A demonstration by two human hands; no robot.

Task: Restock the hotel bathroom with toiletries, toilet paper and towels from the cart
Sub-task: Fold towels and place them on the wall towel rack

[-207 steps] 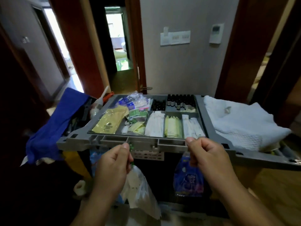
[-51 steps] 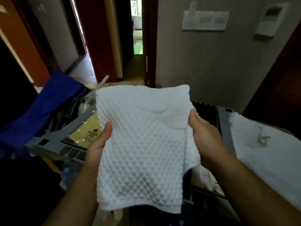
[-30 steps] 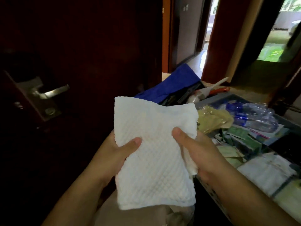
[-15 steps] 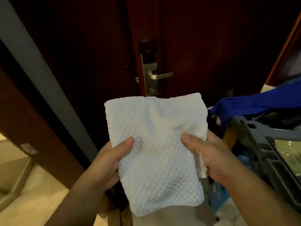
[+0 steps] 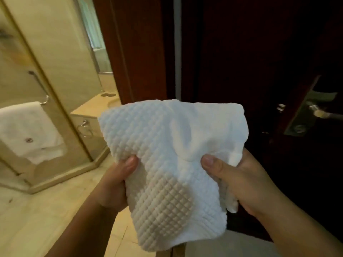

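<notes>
1. Folded white towel [image 5: 167, 164]: waffle-textured cloth held up in mid-air in front of the person, with its lower edge hanging free. It is the reference for all positions below.
2. Left hand [image 5: 115, 184]: grasps the towel at its lower left edge. The thumb presses on the front face, and the fingers are hidden behind the cloth.
3. Right hand [image 5: 241, 182]: grasps the towel at its lower right edge. The thumb lies on the front face, the fingers close behind, and a bunched corner of cloth sits in the palm.
4. Dark wooden door [image 5: 241, 52]: stands behind the towel and extends to its right.
5. Lever handle [image 5: 323, 113]: metal, on a plate, well to the right of the towel and level with its top edge.
6. Glass shower enclosure [image 5: 55, 71]: gold-framed, well to the left of the towel.
7. Hanging towel [image 5: 27, 130]: white, draped from a rail [image 5: 39, 86] at the glass, far left of the held towel.
8. Towel ring [image 5: 84, 128]: metal, just left of the towel's upper left corner and farther back.
9. Tiled floor [image 5: 37, 219]: pale, below and left of the towel.
</notes>
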